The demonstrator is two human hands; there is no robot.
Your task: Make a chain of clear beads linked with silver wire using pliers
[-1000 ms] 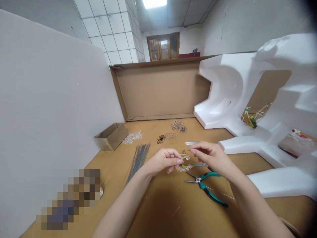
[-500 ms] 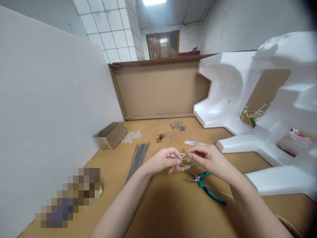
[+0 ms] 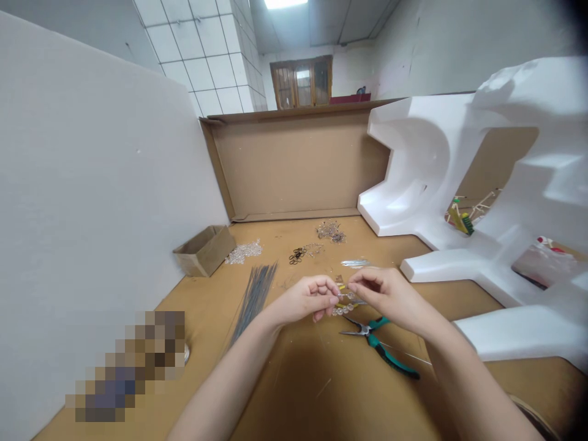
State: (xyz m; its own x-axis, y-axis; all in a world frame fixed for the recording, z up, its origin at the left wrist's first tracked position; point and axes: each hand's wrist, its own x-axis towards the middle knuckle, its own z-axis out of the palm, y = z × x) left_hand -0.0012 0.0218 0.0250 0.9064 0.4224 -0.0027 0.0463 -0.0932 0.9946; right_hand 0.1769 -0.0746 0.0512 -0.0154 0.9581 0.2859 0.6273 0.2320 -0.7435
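Note:
My left hand (image 3: 312, 299) pinches a short curved string of clear beads (image 3: 343, 310) between thumb and fingers, held above the table. Thumb and forefinger of my right hand (image 3: 383, 289) are pressed together just above the beads; what lies between these fingertips is too small to make out. Behind the beads, partly hidden by them, lies a tool with yellow handles (image 3: 340, 286). Green-handled long-nose pliers (image 3: 390, 355) rest below my right hand, jaws pointing left and slightly apart.
Grey wires (image 3: 255, 297) lie left of my hands. Further back are clear beads (image 3: 245, 250), black clasps (image 3: 297, 255), small metal findings (image 3: 331, 231) and silver pins (image 3: 355, 263). A cardboard box (image 3: 205, 252) stands left; white foam (image 3: 436, 266) borders the right.
Hardly anything differs: the bead string has shifted very slightly between my fingertips. Both hands stay in their places, and the pliers lie as before.

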